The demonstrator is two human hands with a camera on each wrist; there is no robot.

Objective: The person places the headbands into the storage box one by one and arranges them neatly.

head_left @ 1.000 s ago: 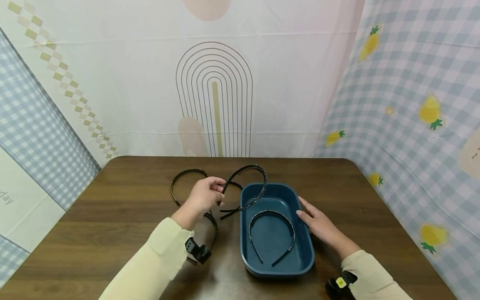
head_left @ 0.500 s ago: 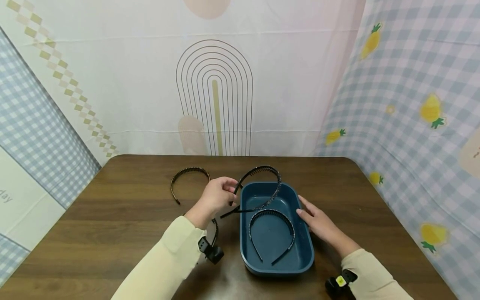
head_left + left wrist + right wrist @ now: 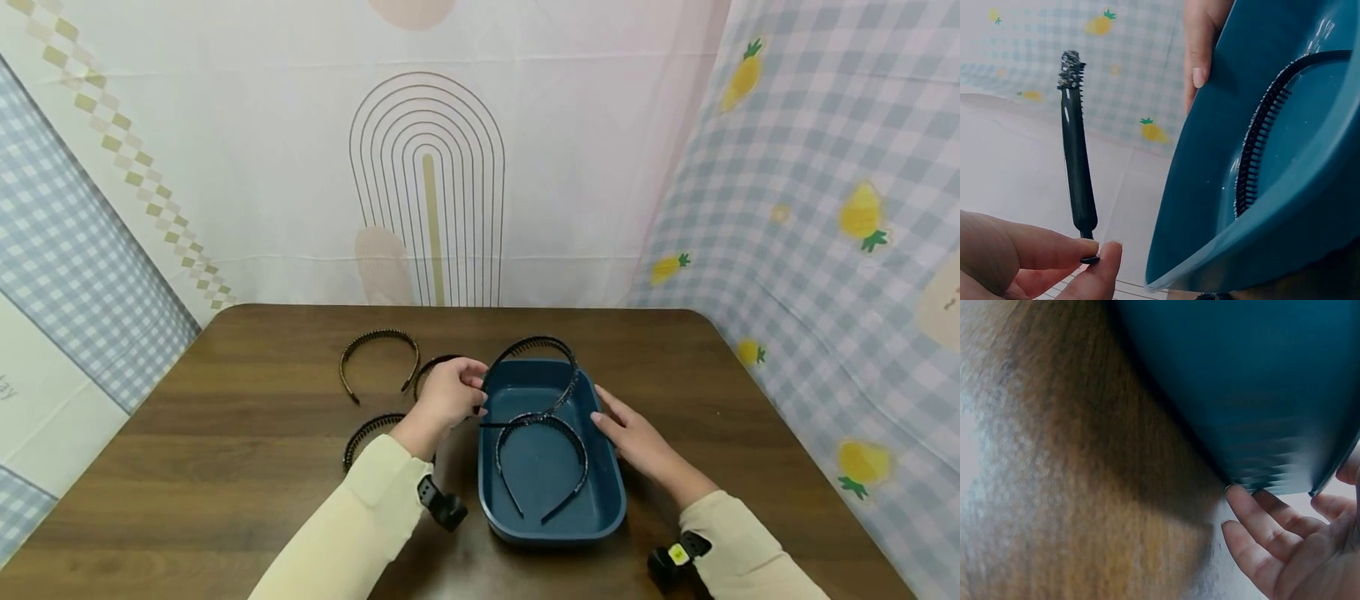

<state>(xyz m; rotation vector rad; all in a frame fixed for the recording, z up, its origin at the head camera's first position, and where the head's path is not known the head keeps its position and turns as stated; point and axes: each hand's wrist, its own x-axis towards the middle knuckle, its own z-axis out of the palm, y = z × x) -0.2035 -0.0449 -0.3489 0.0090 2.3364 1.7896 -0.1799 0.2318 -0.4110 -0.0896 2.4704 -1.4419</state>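
My left hand [image 3: 450, 393] pinches one end of a black headband [image 3: 576, 367] with comb teeth and a glittery top, between thumb and fingertips. In the head view this headband is held upright over the left side and far part of a blue plastic basin [image 3: 555, 537]. Inside the basin lies a second black toothed headband [image 3: 582, 457], its ends toward me. My right hand [image 3: 637, 446] rests against the basin's right side. The right wrist view shows its fingers [image 3: 1266, 519] loosely bent, fingertips at the outer wall.
Left of the basin on the wooden table [image 3: 187, 467] lie a gold-brown headband [image 3: 381, 333], a dark one [image 3: 423, 371] partly behind my left hand, and a black toothed one [image 3: 360, 437] partly under my left forearm. A patterned cloth [image 3: 427, 50] hangs behind the table.
My left hand has moved right, bringing the headband from the basin's left edge to over the basin. My right hand and the basin stay in place.
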